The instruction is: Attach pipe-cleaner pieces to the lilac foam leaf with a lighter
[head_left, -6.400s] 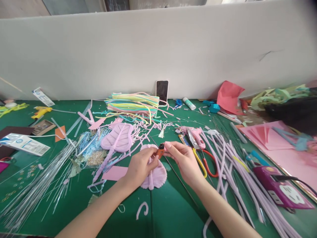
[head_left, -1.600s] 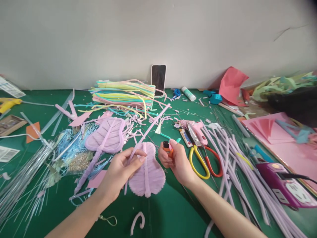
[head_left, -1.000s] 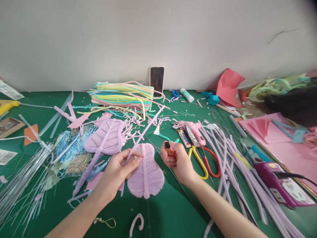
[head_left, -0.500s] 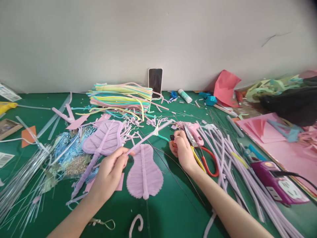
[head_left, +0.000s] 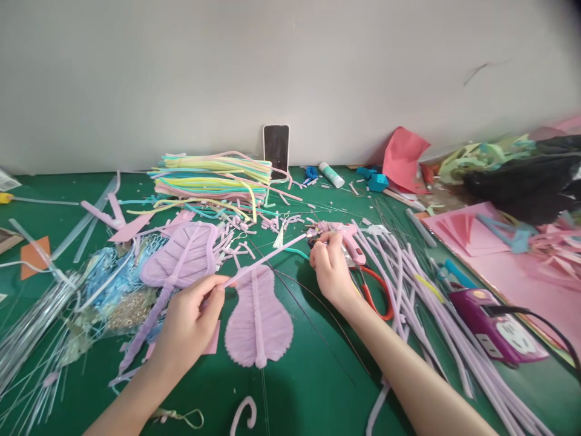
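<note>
My left hand (head_left: 193, 315) is closed in a pinch on one end of a lilac pipe cleaner (head_left: 267, 257), which slants up to the right. Beneath that strip lies a gourd-shaped lilac pipe-cleaner piece (head_left: 272, 324) with a raised centre rib. Another lilac piece, leaf-shaped with a wrapped stem (head_left: 179, 257), rests just beyond my left hand. My right hand (head_left: 330, 269) has curled fingers beside a pink glue gun (head_left: 347, 233) and red-handled scissors (head_left: 385, 297). Whatever its fingers grip is hidden.
Behind lies a bundle of coloured pipe cleaners (head_left: 213, 175), with a phone (head_left: 276, 148) upright against the wall. Long lilac pipe cleaners (head_left: 436, 327) and a purple power strip (head_left: 497, 327) lie right. Blue tassels (head_left: 106, 272) and clear sticks (head_left: 27, 339) are on the left.
The view has turned slightly right. My right hand has shifted a little toward the glue gun, its fingers still curled. My left hand keeps its pinch on the lilac pipe cleaner.
</note>
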Demonstrator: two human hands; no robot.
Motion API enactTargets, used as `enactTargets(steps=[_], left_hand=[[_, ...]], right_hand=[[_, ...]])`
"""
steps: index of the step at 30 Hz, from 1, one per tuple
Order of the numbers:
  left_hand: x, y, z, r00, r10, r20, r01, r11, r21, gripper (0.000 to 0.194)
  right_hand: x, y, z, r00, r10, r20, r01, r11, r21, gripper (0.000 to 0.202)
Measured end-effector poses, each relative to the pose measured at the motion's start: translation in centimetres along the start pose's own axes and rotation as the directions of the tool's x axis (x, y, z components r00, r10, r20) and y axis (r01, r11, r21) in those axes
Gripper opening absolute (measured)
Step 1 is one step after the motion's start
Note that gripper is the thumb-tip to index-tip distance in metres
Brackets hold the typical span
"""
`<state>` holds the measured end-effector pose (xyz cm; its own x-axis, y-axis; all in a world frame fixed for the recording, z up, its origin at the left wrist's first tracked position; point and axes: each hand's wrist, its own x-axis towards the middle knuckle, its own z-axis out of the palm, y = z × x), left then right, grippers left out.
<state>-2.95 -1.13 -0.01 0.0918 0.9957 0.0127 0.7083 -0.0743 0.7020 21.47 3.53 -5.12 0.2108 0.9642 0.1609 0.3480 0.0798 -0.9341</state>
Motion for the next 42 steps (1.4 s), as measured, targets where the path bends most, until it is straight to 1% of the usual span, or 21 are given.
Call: enactTargets(steps=[3, 8, 12, 18, 22, 26, 31, 37, 42], left_hand=[[0.0, -0.3, 0.1, 1.0, -0.008, 0.005, 0.008, 1.0, -0.002, 0.036], [0.0, -0.7, 0.2, 1.0, -0.01, 0.015, 0.009, 1.0, 0.003, 0.037], [0.0, -0.6, 0.1, 1.0, -0.009, 0.02, 0.008, 1.0, 0.013, 0.038], [0.1, -0.5, 0.1, 0.998, -0.044, 0.043, 0.045, 0.998, -0.036, 0.036], [0.1, -0.4, 0.1, 0.998, -0.052, 0.042, 0.053, 0.998, -0.037, 0.037], [0.1, -0.5, 0.1, 0.998, -0.048, 0.049, 0.049, 0.999, -0.018, 0.037], [0.2, -0.5, 0.2, 0.999, -0.027, 0.037, 0.026, 1.0, 0.014, 0.036], [0.3, -0.4, 0.3, 1.0, 0.005, 0.026, -0.006, 0.999, 0.037, 0.035], [0.3, -0.4, 0.2, 1.0, 0.016, 0.018, -0.017, 0.999, 0.045, 0.033]], right_hand=[[0.0, -0.4, 0.0, 0.999, 0.014, -0.032, -0.017, 0.997, -0.079, 0.004], [0.0, -0.8, 0.0, 0.999, 0.048, -0.025, -0.05, 0.992, -0.115, 0.006], [0.0, -0.7, 0.1, 0.999, 0.049, -0.007, -0.05, 0.992, -0.112, 0.006], [0.0, -0.6, 0.2, 0.998, 0.066, -0.003, -0.066, 0.993, -0.095, 0.007], [-0.1, -0.9, 0.2, 0.997, 0.077, -0.006, -0.077, 0.988, -0.137, 0.008], [-0.2, -1.3, 0.2, 0.998, 0.065, 0.003, -0.063, 0.979, -0.192, 0.01], [-0.4, -1.6, 0.3, 0.998, 0.057, 0.016, -0.053, 0.976, -0.21, 0.01], [-0.5, -1.6, 0.3, 0.999, 0.02, 0.033, -0.012, 0.972, -0.233, 0.012], [-0.6, -1.4, 0.4, 0.998, 0.027, 0.052, -0.012, 0.965, -0.263, 0.012]])
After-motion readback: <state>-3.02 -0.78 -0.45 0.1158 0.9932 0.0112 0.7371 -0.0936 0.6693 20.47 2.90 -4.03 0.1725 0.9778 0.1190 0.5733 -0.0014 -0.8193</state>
